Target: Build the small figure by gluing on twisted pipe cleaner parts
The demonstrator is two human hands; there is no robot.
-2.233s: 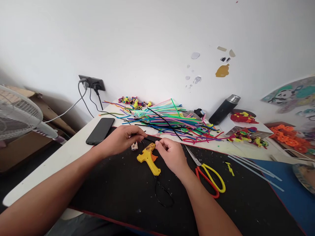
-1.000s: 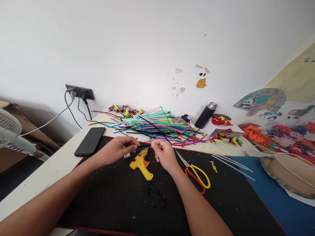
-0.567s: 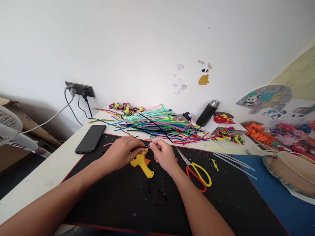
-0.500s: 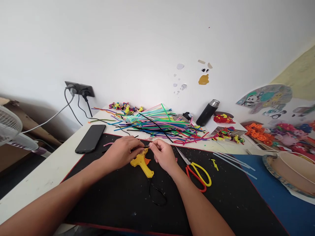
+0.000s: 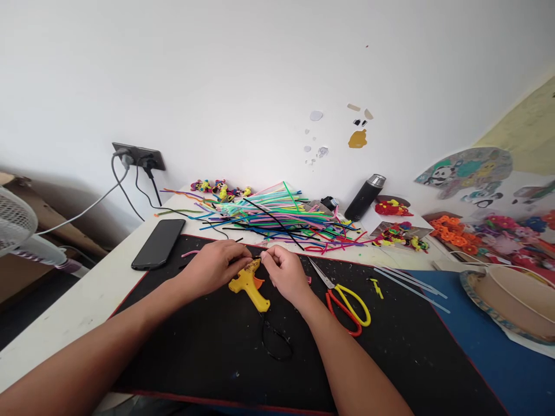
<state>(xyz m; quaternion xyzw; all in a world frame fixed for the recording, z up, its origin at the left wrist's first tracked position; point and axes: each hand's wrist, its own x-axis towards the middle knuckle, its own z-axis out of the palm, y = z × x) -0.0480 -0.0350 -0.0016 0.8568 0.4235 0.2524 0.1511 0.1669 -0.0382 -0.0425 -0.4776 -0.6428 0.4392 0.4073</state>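
Above the tip of a yellow glue gun [image 5: 249, 289], my left hand [image 5: 217, 263] is closed in a pinch on a short black pipe cleaner [image 5: 257, 257]. My right hand [image 5: 284, 271] pinches the other end, a small gap away; the fingers hide most of the piece. The glue gun lies on the black mat [image 5: 195, 358], its cord looping toward me. To the right of my right hand rest scissors [image 5: 349, 303] with red and yellow handles. Farther right is a small yellow-green and black piece [image 5: 377, 288]. A pink pipe cleaner [image 5: 189, 253] pokes out behind my left hand.
A pile of coloured pipe cleaners [image 5: 269, 214] lies behind the mat. A phone [image 5: 159, 244] is at the left, a black flask [image 5: 365, 197] at the back right. Clear glue sticks [image 5: 411, 286] and a round basket [image 5: 515, 306] are on the right. A fan [image 5: 17, 222] stands far left.
My hands have come slightly closer together, and less of the black pipe cleaner shows between them. The whole view has shifted a little; the other things lie as before.
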